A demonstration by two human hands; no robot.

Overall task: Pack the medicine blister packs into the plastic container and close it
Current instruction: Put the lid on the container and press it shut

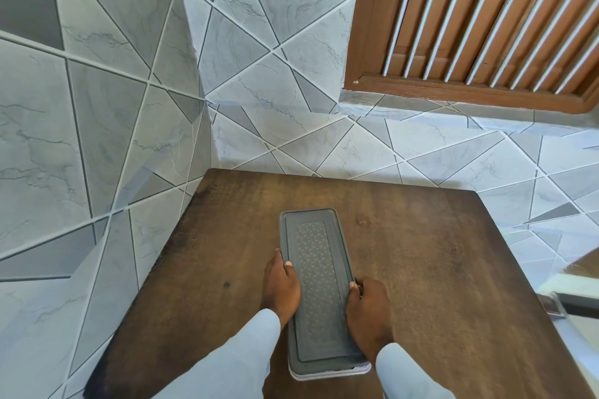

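A long plastic container [319, 295] lies lengthwise on the brown wooden table [421, 269], its dark grey textured lid on top and a pale base edge showing at the near end. My left hand [281, 288] grips the container's left edge, thumb on the lid rim. On the opposite side, my right hand [368, 311] grips the right edge, fingers curled over the rim. No blister packs are visible; the inside of the container is hidden by the lid.
Grey tiled walls rise close behind and to the left of the table. A brown slatted window frame [486, 26] sits at the upper right. A blurred metallic object [564, 304] shows at the right edge.
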